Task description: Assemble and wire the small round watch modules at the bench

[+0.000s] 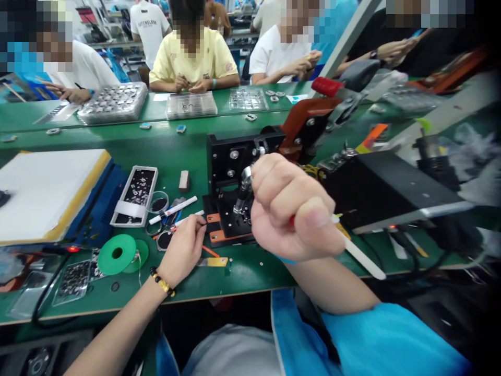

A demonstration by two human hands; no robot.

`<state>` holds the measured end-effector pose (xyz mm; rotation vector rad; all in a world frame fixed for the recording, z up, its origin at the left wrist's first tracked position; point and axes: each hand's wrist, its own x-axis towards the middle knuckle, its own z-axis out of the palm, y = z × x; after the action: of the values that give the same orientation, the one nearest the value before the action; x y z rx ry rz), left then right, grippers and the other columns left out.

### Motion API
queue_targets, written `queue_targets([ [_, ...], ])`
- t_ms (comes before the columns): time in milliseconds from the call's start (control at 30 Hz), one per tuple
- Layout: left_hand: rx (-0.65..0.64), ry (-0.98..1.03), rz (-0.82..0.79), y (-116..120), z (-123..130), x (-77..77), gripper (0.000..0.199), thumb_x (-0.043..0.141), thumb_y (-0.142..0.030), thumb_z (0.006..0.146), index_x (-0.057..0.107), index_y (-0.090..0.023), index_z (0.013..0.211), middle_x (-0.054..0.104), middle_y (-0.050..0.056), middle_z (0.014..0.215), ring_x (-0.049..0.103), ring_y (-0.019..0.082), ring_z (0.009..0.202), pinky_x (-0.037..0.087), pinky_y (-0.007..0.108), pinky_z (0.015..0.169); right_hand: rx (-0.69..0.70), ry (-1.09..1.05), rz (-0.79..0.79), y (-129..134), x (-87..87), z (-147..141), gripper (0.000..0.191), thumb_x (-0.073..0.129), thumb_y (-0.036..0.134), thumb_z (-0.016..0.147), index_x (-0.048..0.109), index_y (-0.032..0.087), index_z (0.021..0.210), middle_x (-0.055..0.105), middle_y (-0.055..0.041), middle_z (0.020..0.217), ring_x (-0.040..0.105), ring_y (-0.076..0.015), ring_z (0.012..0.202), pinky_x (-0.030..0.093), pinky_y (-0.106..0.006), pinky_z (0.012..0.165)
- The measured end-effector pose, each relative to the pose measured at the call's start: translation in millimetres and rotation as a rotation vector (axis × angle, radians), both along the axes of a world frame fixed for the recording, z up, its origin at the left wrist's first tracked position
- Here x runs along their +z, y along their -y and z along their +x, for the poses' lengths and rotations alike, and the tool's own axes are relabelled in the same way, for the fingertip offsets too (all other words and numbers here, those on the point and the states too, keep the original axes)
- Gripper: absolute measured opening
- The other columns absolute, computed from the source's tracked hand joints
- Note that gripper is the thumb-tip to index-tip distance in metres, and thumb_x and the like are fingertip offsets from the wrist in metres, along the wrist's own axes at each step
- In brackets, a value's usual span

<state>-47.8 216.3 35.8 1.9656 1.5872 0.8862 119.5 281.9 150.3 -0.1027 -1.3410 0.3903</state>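
Hands: left hand (182, 251) and right hand (293, 209) apart, both raised over the tabletop.
Right hand: clenched in a fist around a slim white spatula with a red grip (358, 249).
Left hand: fingers pinched on a tiny dark piece (204, 223), too small to identify.
Handling: the spatula looks light and stiff, best held by its red grip; the tiny dark piece looks delicate and easy to drop, best taken by its edges.
Tabletop: green laminate (168, 149), carrying a black-and-orange metal press jig (230, 156) just beyond the hands.
Beside the left hand: a white marker pen (172, 210), a white-framed tray of small black parts (135, 196) and a green tape roll (116, 254).
Room: a person in a yellow shirt (191, 57) works across the bench behind clear plastic trays (191, 106).
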Motion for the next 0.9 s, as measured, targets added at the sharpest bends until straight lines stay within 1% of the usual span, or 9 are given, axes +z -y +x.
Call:
queue_targets([
  [100,0.010,-0.004,-0.011,-2,1,0.1,0.011,0.042,-0.023,0.105,0.053,-0.024,0.104,0.067,0.005,0.093,0.066,0.025,0.086,0.052,0.039,0.078,-0.005,0.063,0.016,-6,-4.6,4,0.047,0.041,0.038,0.102,0.034,0.025,0.057,0.032,0.0025,0.051,0.038,-0.0163,0.044,0.042,-0.041,0.053],
  [233,0.015,-0.006,-0.025,-2,1,0.8,0.015,0.040,-0.027,0.106,0.055,-0.025,0.105,0.067,0.005,0.093,0.066,0.026,0.085,0.052,0.041,0.077,-0.066,0.220,-0.048,-15,-22.4,6,0.051,0.031,0.052,0.101,0.036,0.027,0.056,0.036,-0.0008,0.055,0.046,-0.0211,0.052,0.050,-0.047,0.061],
  [300,0.017,-0.019,-0.016,-1,1,-0.4,0.017,0.040,-0.031,0.107,0.056,-0.025,0.104,0.068,0.005,0.094,0.066,0.027,0.085,0.053,0.042,0.078,-0.043,0.270,-0.027,-20,-33.9,4,0.048,0.031,0.050,0.099,0.038,0.027,0.057,0.039,-0.0026,0.057,0.049,-0.0232,0.057,0.052,-0.050,0.065],
  [400,0.027,-0.032,0.010,0,0,-5.9,0.018,0.042,-0.036,0.106,0.057,-0.027,0.104,0.069,0.005,0.099,0.068,0.028,0.089,0.054,0.042,0.078,-0.011,0.344,-0.013,-25,-50.1,-2,0.044,0.038,0.049,0.092,0.034,0.027,0.054,0.040,-0.0029,0.055,0.048,-0.0234,0.057,0.053,-0.053,0.068],
  [533,0.052,-0.037,0.056,-4,-1,-13.1,0.020,0.044,-0.041,0.103,0.058,-0.027,0.099,0.071,0.005,0.094,0.071,0.029,0.084,0.057,0.042,0.073,-0.055,0.288,0.019,-33,-65.1,-7,0.040,0.043,0.045,0.087,0.033,0.028,0.053,0.040,-0.0012,0.052,0.051,-0.0224,0.058,0.055,-0.051,0.073],
  [633,0.067,-0.015,0.073,-7,-2,-10.6,0.021,0.046,-0.045,0.099,0.057,-0.027,0.099,0.074,0.005,0.089,0.073,0.029,0.077,0.059,0.040,0.067,-0.036,0.418,0.058,-37,-69.4,-7,0.037,0.049,0.037,0.087,0.031,0.028,0.056,0.044,-0.0015,0.055,0.054,-0.0229,0.065,0.055,-0.050,0.080],
  [733,0.053,-0.050,0.026,-7,-5,-3.2,0.026,0.049,-0.050,0.095,0.058,-0.026,0.100,0.076,0.007,0.088,0.075,0.030,0.077,0.060,0.040,0.066,-0.047,0.504,0.076,-39,-68.5,-6,0.034,0.050,0.028,0.087,0.028,0.028,0.060,0.047,-0.0025,0.061,0.055,-0.0222,0.069,0.055,-0.048,0.081],
  [800,0.055,-0.111,-0.060,-7,-6,2.4,0.029,0.048,-0.052,0.095,0.060,-0.026,0.098,0.075,0.007,0.086,0.075,0.031,0.079,0.061,0.041,0.069,-0.065,0.489,0.110,-39,-65.6,-5,0.031,0.049,0.026,0.085,0.030,0.028,0.062,0.048,-0.0033,0.064,0.054,-0.0211,0.070,0.054,-0.046,0.080],
  [900,0.075,-0.119,-0.238,-9,-3,11.3,0.032,0.040,-0.051,0.098,0.061,-0.026,0.099,0.074,0.005,0.078,0.074,0.031,0.072,0.060,0.040,0.067,-0.076,0.336,0.215,-38,-58.4,-5,0.024,0.047,0.024,0.082,0.033,0.027,0.063,0.051,-0.0044,0.068,0.053,-0.0193,0.072,0.053,-0.042,0.077],
])
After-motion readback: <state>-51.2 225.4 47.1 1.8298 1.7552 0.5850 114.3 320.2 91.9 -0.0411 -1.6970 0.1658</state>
